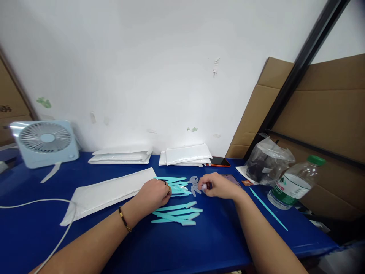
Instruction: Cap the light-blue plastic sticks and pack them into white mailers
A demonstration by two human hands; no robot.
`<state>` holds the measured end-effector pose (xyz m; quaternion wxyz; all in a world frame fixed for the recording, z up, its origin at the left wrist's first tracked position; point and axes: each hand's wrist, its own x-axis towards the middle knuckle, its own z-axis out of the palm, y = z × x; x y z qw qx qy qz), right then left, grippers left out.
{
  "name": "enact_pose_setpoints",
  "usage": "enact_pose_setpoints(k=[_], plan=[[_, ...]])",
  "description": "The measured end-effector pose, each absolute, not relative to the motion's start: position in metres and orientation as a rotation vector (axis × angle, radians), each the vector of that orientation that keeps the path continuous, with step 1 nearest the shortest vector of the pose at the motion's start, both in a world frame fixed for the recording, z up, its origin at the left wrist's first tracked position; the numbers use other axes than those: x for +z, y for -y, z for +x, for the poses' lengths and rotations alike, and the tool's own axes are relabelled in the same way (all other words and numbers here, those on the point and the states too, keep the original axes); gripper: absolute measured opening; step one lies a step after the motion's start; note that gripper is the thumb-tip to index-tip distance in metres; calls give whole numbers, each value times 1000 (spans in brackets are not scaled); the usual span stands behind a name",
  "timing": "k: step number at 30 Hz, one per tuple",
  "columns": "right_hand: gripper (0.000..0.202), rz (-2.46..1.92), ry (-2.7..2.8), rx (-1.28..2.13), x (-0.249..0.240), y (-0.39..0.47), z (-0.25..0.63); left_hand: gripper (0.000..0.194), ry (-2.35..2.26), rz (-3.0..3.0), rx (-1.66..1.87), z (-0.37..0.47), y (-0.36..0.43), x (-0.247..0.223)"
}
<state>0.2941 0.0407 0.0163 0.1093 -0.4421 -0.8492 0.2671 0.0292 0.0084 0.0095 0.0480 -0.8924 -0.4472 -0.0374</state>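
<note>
Your left hand (155,193), the clock's centre, curls over the left ends of the upper sticks (179,184); whether it grips one or merely steadies them, the view does not tell. Your right hand (215,186), at 3 o'clock, pinches a pale piece (204,186) narrowly between thumb and forefinger, a fingertip hold that probably suits something so slight. The clear pieces (196,189) lie between your hands, apparently to keep the reach short. At 4 o'clock lie the lower sticks (179,211), apart from the upper group, mostly side by side with broad ends toward 3, perhaps for order. The envelope (111,196) lies flat on the bench (222,232) at 9, likely leaving you sorting room.
</note>
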Motion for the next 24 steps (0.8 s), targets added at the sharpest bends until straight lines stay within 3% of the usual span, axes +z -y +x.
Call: enact_pose_setpoints(k=[2,5,12,24], plan=[[19,-1251,2394,1076,17,-40,292,20,1361,-2713,-96,29,-8,10],[27,-1290,2325,1328,14,-40,288,21,1354,-2690,-62,28,-8,10],[21,-1316,2523,890,7,-43,287,23,1322,-2680,-131,25,-9,5],[11,-1120,2676,645,10,-36,271,24,1297,-2737,-138,26,-9,2]])
